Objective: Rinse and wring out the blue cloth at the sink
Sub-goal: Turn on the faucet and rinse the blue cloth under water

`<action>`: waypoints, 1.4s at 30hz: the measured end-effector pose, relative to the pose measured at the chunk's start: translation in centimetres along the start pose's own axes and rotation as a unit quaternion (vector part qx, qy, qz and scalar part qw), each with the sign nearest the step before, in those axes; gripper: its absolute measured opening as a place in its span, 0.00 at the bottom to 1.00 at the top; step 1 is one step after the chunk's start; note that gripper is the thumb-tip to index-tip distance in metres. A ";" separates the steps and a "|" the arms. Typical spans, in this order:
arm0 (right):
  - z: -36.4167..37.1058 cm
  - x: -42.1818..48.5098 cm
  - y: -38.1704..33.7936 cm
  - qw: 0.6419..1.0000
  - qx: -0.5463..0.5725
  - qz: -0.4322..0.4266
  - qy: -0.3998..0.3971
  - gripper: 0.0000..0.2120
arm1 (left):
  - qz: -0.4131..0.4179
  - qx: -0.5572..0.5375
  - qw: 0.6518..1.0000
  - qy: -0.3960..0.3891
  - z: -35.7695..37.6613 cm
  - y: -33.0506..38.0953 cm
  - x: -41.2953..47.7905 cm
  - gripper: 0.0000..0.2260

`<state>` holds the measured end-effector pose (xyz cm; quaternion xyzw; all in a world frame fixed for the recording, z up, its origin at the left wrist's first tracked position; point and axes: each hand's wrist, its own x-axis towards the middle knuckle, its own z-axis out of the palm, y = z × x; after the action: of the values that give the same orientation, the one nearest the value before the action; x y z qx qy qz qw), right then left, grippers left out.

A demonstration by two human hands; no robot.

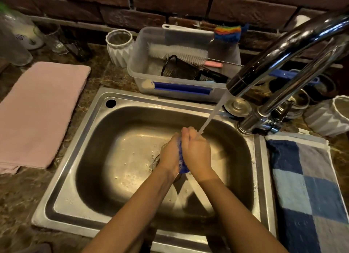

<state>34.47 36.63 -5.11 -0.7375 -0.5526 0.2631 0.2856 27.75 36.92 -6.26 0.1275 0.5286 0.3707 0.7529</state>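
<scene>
The blue cloth (181, 161) is bunched up and pressed between my two palms over the steel sink (79, 158); only a thin blue strip shows between them. My left hand (170, 153) grips it from the left and my right hand (196, 150) from the right. Water runs from the chrome tap (279, 50) in a slanted stream (213, 111) and lands on my right hand's fingers. Small bubbles sit on the cloth's edge.
A clear plastic tub (179, 90) with a bottle brush, a mesh cup and scrubbers stands behind the sink. A pink towel (37, 113) lies on the counter at the left, a blue checked towel (306, 192) at the right. White ribbed cups stand at the back (120, 47) and far right (330, 116).
</scene>
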 end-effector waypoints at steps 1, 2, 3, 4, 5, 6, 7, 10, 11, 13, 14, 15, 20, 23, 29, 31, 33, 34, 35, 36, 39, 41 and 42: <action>0.1 0.3 0.0 1.000 0.016 0.016 0.001 0.17 | 0.025 0.020 0.999 0.030 0.1 -0.1 0.1 0.15; 0.3 0.7 0.1 0.998 0.048 0.048 0.000 0.17 | 0.049 0.038 0.996 0.059 0.2 -0.2 0.2 0.15; 0.5 0.9 0.2 0.992 0.094 0.088 -0.003 0.16 | 0.070 0.059 0.992 0.086 0.3 -0.3 0.3 0.14; 0.7 0.9 0.3 0.982 0.144 0.124 -0.001 0.15 | 0.087 0.077 0.987 0.109 0.4 -0.4 0.4 0.14; 1.0 0.9 0.6 0.972 0.182 0.148 0.008 0.15 | 0.101 0.092 0.982 0.129 0.5 -0.5 0.5 0.14; 1.2 0.8 0.7 0.964 0.207 0.167 0.018 0.15 | 0.112 0.102 0.978 0.143 0.6 -0.6 0.5 0.13; 1.2 0.7 0.7 0.955 0.229 0.188 0.023 0.14 | 0.125 0.112 0.974 0.152 0.7 -0.6 0.5 0.13; 0.8 1.4 0.4 0.908 0.309 0.282 -0.001 0.12 | 0.175 0.152 0.960 0.157 0.8 -0.5 0.2 0.12; 0.6 1.8 0.3 0.889 0.327 0.318 -0.027 0.12 | 0.187 0.165 0.956 0.153 0.7 -0.5 0.2 0.12; -0.1 2.2 0.3 0.861 0.346 0.365 -0.080 0.11 | 0.193 0.176 0.957 0.123 0.4 -0.6 0.1 0.11; -0.5 2.3 0.6 0.853 0.358 0.365 -0.101 0.12 | 0.190 0.176 0.961 0.100 0.2 -0.5 0.1 0.12; -0.9 2.1 1.0 0.848 0.376 0.355 -0.119 0.13 | 0.187 0.172 0.964 0.081 0.0 -0.4 0.1 0.12; -3.4 1.3 3.0 0.859 0.353 0.296 -0.224 0.18 | 0.161 0.166 0.970 0.075 -1.5 0.0 0.2 0.14; -4.4 1.5 3.5 0.857 0.327 0.278 -0.287 0.27 | 0.157 0.168 0.970 0.074 -2.4 0.3 0.3 0.15; -5.0 0.3 3.3 0.906 0.294 0.192 -0.238 0.21 | 0.245 0.393 0.875 0.144 -3.5 0.4 1.6 0.18; -5.1 -0.4 2.5 0.934 0.253 0.124 -0.221 0.19 | 0.254 0.424 0.853 0.167 -3.2 0.6 1.4 0.18; -4.6 -1.2 1.3 0.953 0.198 0.092 -0.211 0.17 | 0.216 0.370 0.891 0.149 -2.5 1.0 1.0 0.17; -4.1 -1.6 0.7 0.959 0.178 0.088 -0.202 0.17 | 0.175 0.296 0.931 0.123 -1.9 1.2 0.7 0.16; -3.4 -1.8 0.4 0.968 0.153 0.082 -0.183 0.17 | 0.123 0.213 0.965 0.092 -1.2 1.4 0.2 0.15; -2.7 -1.8 0.5 0.978 0.121 0.067 -0.153 0.17 | 0.077 0.151 0.983 0.066 -0.7 1.7 -0.4 0.15; -2.1 -0.7 0.7 0.982 0.164 0.067 -0.059 0.09 | 0.004 0.077 0.997 -0.008 0.0 2.3 -1.5 0.19; -2.6 0.3 1.0 0.953 0.273 0.109 -0.067 0.05 | -0.017 0.048 0.996 -0.068 0.2 2.9 -2.2 0.19; -2.7 0.7 1.4 0.939 0.312 0.120 -0.085 0.05 | -0.015 0.063 0.995 -0.081 0.4 3.2 -2.4 0.19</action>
<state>37.48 36.67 -4.21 -0.6474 -0.3725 0.5159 0.4194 26.35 37.53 -2.50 0.1965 0.4899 0.3139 0.7892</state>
